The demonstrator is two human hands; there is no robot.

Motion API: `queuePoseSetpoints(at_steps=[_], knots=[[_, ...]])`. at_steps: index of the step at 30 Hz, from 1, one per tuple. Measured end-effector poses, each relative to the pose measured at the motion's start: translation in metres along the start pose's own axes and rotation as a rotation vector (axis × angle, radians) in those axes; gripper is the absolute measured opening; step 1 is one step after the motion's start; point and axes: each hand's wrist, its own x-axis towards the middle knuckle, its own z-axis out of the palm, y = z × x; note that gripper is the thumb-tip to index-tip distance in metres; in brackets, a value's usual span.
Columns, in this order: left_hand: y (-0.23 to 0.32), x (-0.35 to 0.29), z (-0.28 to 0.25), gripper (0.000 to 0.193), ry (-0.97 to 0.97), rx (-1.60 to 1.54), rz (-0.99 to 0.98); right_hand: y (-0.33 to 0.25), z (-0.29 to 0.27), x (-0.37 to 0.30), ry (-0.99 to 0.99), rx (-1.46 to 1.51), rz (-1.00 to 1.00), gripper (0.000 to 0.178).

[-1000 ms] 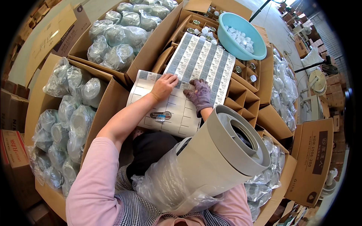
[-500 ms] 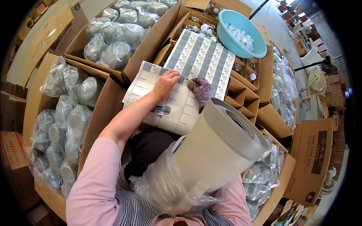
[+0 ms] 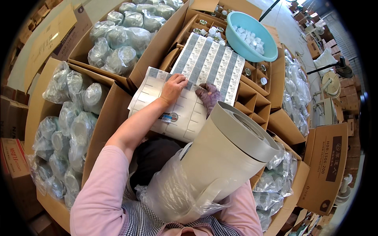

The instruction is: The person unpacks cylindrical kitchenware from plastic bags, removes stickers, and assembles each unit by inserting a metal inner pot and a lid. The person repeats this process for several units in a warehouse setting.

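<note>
Printed label sheets in grey and white strips lie across a divided carton in front of me. On their near part rests a white sheet with dark dashes and a small blue-and-red mark. My bare left hand bends over the line where the two meet, its fingertips closed together on the label sheet. Beside it, my right hand, in a stained purple-grey glove, pinches the same edge. A large beige jug with a grey rim and a handle leans in my lap, a clear plastic bag around its lower part, hiding my right forearm.
Open cartons of plastic-wrapped pieces stand left, far left and right. A light-blue basin of small white caps sits on the divided carton's far end. A closed brown carton stands at right.
Both hands stay at the sheet's edge with only slight finger movement. The gloved right hand has shifted slightly left. The jug has tipped very slightly.
</note>
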Motion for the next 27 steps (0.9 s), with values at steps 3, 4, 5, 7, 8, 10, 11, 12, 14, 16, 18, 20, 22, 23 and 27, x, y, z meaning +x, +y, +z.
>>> queuePoseSetpoints(at_steps=[3,4,5,7,8,10,11,12,14,16,18,20,22,23,27], knots=[[0.013,0.005,0.001,0.016,-0.042,0.008,-0.034,0.012,0.006,-0.011,0.224,-0.254,-0.204,0.047],[0.012,0.007,0.004,0.015,-0.035,0.033,-0.011,0.012,0.006,-0.013,0.273,-0.313,-0.276,0.046],[0.009,0.006,0.007,0.013,-0.026,0.064,0.012,0.010,0.006,-0.015,0.325,-0.370,-0.349,0.044],[0.000,0.000,-0.003,0.013,-0.066,0.165,0.054,-0.006,0.012,-0.016,0.258,-0.383,-0.393,0.042],[0.007,0.010,0.004,0.013,-0.066,0.150,0.098,0.005,0.005,-0.017,0.277,-0.426,-0.374,0.042],[0.010,0.009,0.005,0.014,-0.086,0.176,0.123,0.007,0.010,-0.021,0.303,-0.458,-0.397,0.041],[0.008,0.011,0.007,0.014,-0.081,0.172,0.061,0.007,0.013,-0.019,0.334,-0.462,-0.417,0.041],[0.010,0.009,0.011,0.013,-0.077,0.162,-0.010,0.005,0.013,-0.019,0.302,-0.474,-0.396,0.041],[0.011,0.008,0.016,0.016,-0.083,0.085,-0.145,-0.001,0.014,-0.019,0.241,-0.498,-0.351,0.040],[0.020,0.007,0.019,0.017,-0.099,0.021,-0.224,0.003,0.017,-0.021,0.204,-0.428,-0.334,0.042],[0.023,0.007,0.018,0.019,-0.110,-0.031,-0.266,-0.001,0.011,-0.023,0.167,-0.381,-0.339,0.045],[0.021,0.006,0.015,0.019,-0.120,-0.089,-0.262,0.000,0.006,-0.027,0.125,-0.365,-0.347,0.059],[0.023,0.004,0.012,0.014,-0.106,-0.175,-0.210,0.001,0.005,-0.030,0.097,-0.345,-0.299,0.071],[0.020,-0.001,0.000,0.014,-0.078,-0.182,-0.199,-0.001,0.013,-0.025,0.095,-0.300,-0.314,0.077],[0.029,0.001,-0.001,0.005,0.082,-0.444,-0.431,0.017,0.007,-0.015,0.074,-0.179,-0.329,0.075]])
